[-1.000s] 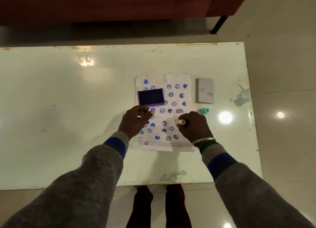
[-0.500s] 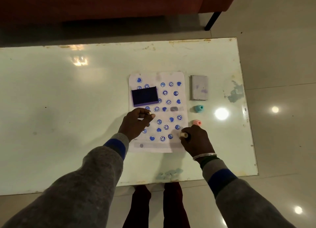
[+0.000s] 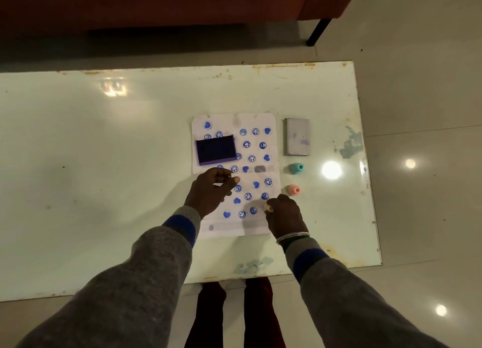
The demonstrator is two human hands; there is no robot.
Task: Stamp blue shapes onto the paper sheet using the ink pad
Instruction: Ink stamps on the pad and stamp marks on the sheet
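Observation:
The paper sheet (image 3: 260,120) lies on the white table (image 3: 104,139), covered with several blue heart and smiley prints. The open dark-blue ink pad (image 3: 215,149) rests on the sheet's upper left. My right hand (image 3: 285,214) grips a small pale stamper (image 3: 268,208) and holds it down on the sheet's lower right corner. My left hand (image 3: 211,191) hovers over the sheet's left middle, just below the ink pad. Its fingers are curled and I see nothing clear inside them.
The ink pad's grey lid (image 3: 297,137) lies right of the sheet. Below it a teal stamper (image 3: 296,168) and a pink stamper (image 3: 294,190) stand on the table. The table's right edge (image 3: 370,191) is close. A red sofa (image 3: 156,6) stands beyond.
My right hand has moved with the pale stamper from the sheet's middle to its lower right corner, uncovering the pink stamper. My left hand has stayed near the ink pad.

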